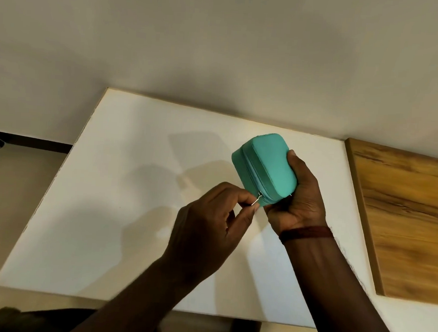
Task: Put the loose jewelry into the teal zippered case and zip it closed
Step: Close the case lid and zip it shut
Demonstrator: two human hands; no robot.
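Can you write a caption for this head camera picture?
Right hand holds small teal zippered case; left hand pinches its silver zipper pull.

Case contents (266,163) are concealed by the shut lid; its far side is covered by the right hand (297,196); the wooden board (404,215) is blurred and cropped at the right edge

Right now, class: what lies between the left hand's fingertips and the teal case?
In the head view, only the silver zipper pull, pinched by the left hand, bridges to the teal case.
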